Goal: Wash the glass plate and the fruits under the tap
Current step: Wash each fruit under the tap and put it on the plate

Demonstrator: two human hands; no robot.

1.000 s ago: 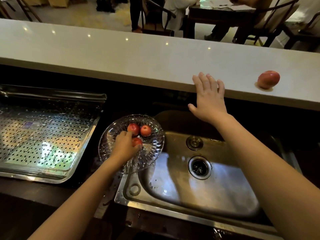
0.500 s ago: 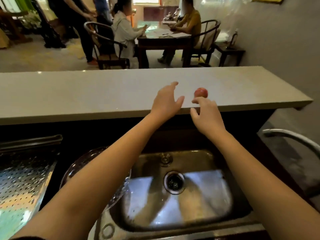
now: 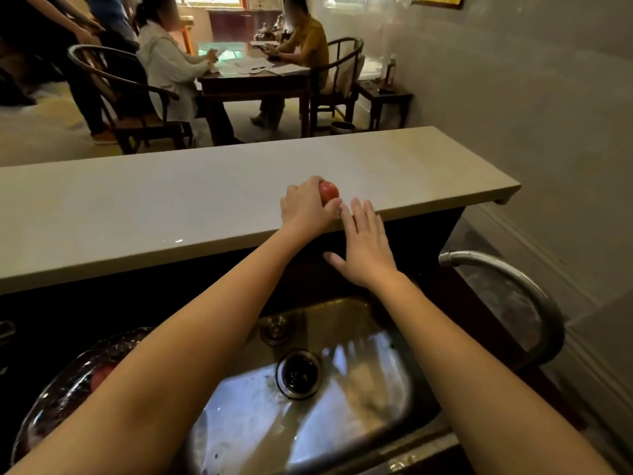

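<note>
A red fruit [image 3: 329, 192] lies on the pale counter ledge [image 3: 171, 207], and my left hand [image 3: 306, 205] curls round it from the left. My right hand [image 3: 364, 245] is spread flat with straight fingers just below the ledge's front edge, right of the fruit, holding nothing. The glass plate [image 3: 65, 389] sits at the sink's left rim, mostly hidden under my left forearm, with a red fruit [image 3: 101, 375] showing in it. The steel sink [image 3: 308, 406] lies below my arms. The curved tap [image 3: 507, 282] arches at the right.
The drain [image 3: 298, 373] is in the middle of the sink. Beyond the ledge, people sit on chairs at a dark wooden table [image 3: 253, 80] and others stand at the left. A grey wall [image 3: 531, 80] closes the right side.
My left hand left the plate, reached up to the ledge and closed round the red fruit. My right hand dropped slightly below the ledge edge. The view tilted up and to the right.
</note>
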